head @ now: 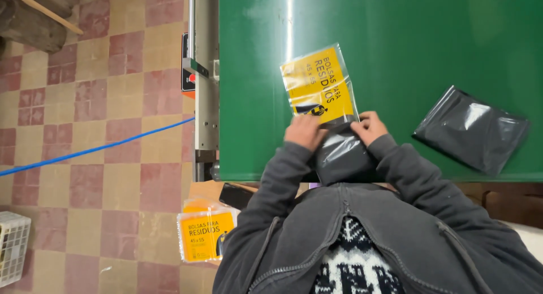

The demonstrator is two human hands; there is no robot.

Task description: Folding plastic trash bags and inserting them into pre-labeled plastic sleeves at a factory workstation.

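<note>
A clear packet with a yellow label (319,83) lies on the green table top (396,39). A folded stack of dark grey plastic bags (342,152) sticks out of its near end. My left hand (304,130) grips the left side of that stack at the packet's mouth. On the right side my right hand (369,126) holds the same stack. Both sleeves are grey. A second folded dark grey bag stack (472,130) lies loose on the table to the right, apart from both hands.
More yellow-labelled packets (205,234) lie below the table's near left corner. A metal rail with a red and black box (189,73) runs along the table's left edge. A blue cable (90,149) crosses the tiled floor. A white crate (12,246) stands at the bottom left.
</note>
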